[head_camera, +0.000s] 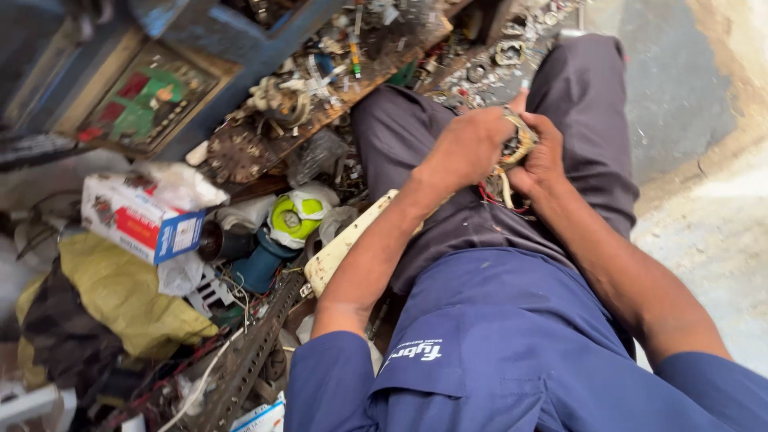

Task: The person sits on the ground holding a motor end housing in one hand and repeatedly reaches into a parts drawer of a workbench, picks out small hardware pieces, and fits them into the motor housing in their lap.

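Observation:
I sit with my legs stretched out in dark grey trousers (448, 216). Over my lap both hands grip a small wound coil part (516, 152) with yellowish wrapping and red and white wires hanging from it. My left hand (468, 144) closes over its left side. My right hand (542, 156) holds its right side, thumb on top. The wires dangle onto my thigh.
To my left lies a heap of scrap: a cream plastic casing (340, 244), a green and white motor part (296, 216), a red and blue carton (136, 220), a yellow sack (120, 292) and a slotted metal bar (248, 360). A cluttered wooden shelf (336, 72) stands ahead. Bare concrete floor (704, 232) is on the right.

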